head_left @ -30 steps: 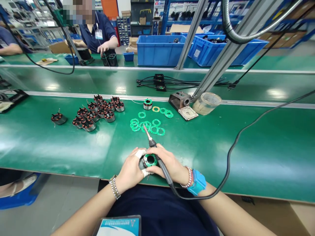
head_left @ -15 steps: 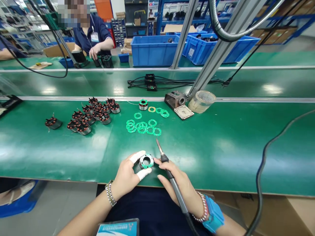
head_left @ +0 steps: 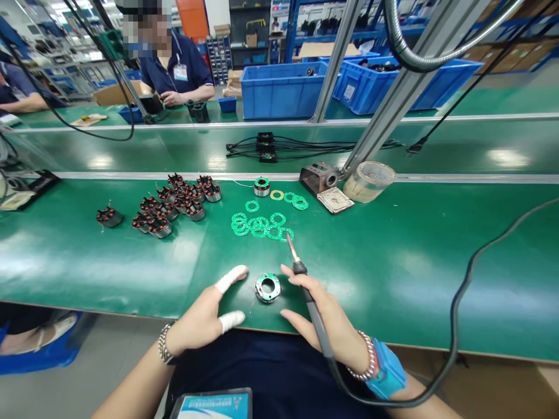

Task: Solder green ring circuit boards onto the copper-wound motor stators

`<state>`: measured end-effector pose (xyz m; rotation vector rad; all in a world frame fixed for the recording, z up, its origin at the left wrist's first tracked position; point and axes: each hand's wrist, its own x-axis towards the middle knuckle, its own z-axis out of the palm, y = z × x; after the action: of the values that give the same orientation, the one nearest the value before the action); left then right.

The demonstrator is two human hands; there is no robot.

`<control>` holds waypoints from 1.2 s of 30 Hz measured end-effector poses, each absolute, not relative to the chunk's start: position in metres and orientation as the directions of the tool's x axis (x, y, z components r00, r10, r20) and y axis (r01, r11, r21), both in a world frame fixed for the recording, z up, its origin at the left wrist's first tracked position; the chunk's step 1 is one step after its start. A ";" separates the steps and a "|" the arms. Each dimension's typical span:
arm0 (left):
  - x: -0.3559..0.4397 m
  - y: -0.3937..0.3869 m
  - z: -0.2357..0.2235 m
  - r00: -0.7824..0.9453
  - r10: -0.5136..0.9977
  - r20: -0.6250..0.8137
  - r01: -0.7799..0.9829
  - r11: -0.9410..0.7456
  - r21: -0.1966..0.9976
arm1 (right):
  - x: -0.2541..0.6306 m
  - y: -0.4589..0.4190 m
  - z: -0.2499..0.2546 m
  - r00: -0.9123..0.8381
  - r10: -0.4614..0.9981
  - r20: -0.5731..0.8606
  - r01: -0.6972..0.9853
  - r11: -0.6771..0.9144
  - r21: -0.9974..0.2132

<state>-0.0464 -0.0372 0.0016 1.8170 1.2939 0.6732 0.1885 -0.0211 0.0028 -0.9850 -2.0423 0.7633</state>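
A round metal motor part with a green ring board on top (head_left: 268, 287) lies on the green bench near its front edge, free of both hands. My left hand (head_left: 205, 314) hovers just left of it, fingers apart, with white tape on the thumb and forefinger, holding nothing. My right hand (head_left: 325, 317) sits to the right of the part and holds a soldering iron (head_left: 305, 288), tip pointing up and away toward the loose green ring boards (head_left: 259, 224).
A cluster of copper-wound stators (head_left: 174, 201) and one apart (head_left: 109, 216) lie at left. An iron stand (head_left: 321, 177), sponge tray (head_left: 334, 199) and plastic cup (head_left: 369, 181) stand behind. The iron's cable (head_left: 458, 302) loops right. A person works across the bench by blue bins (head_left: 283, 87).
Both hands have let go of the motor part, which now lies alone on the bench. My left hand has drawn back left and opened; my right hand, still holding the iron, has shifted right.
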 end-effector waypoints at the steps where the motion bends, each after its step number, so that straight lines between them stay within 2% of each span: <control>1: -0.050 -0.036 0.002 0.299 0.954 -0.022 0.539 -0.150 0.829 | 0.185 -0.019 0.003 -0.458 0.817 0.350 0.383 0.536 -0.752; 4: -0.045 -0.029 0.000 0.155 0.988 -0.015 0.556 -0.074 0.828 | 0.169 -0.013 0.001 -0.486 0.801 0.350 0.371 0.551 -0.747; 6: -0.036 -0.022 0.000 0.077 0.996 -0.047 0.503 0.002 0.864 | 0.161 -0.010 0.000 -0.478 0.799 0.365 0.367 0.559 -0.744; 10: -0.019 -0.014 0.003 -0.015 0.980 -0.199 0.199 0.198 0.960 | 0.161 -0.003 0.001 -0.533 0.763 0.366 0.301 0.575 -0.761; 13: -0.012 -0.013 0.006 -0.015 0.957 -0.291 -0.040 0.290 0.956 | 0.172 0.002 0.005 -0.611 0.716 0.338 0.246 0.577 -0.779; 15: -0.010 -0.014 0.008 0.007 0.944 -0.331 -0.105 0.329 0.938 | 0.179 0.005 0.010 -0.650 0.691 0.316 0.218 0.568 -0.793; 19: -0.009 -0.011 0.011 0.067 0.924 -0.376 -0.069 0.380 0.922 | 0.178 0.008 0.019 -0.622 0.692 0.367 0.182 0.583 -0.792; 25: -0.011 -0.009 0.012 0.136 0.923 -0.359 -0.040 0.367 0.929 | 0.159 0.009 0.023 -0.577 0.672 0.464 0.297 0.702 -0.647; 31: -0.010 -0.018 0.008 0.162 0.908 -0.386 -0.088 0.403 0.911 | 0.161 -0.002 0.020 -0.585 0.608 0.537 0.317 0.780 -0.540; 36: -0.010 -0.021 0.008 0.202 0.895 -0.399 -0.145 0.430 0.891 | 0.169 -0.015 0.021 -0.506 0.677 0.535 0.346 0.727 -0.593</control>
<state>-0.0099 -0.0207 0.0075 0.8365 1.1290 0.8585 0.1690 -0.0154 0.0211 -0.7708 -2.1363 0.5335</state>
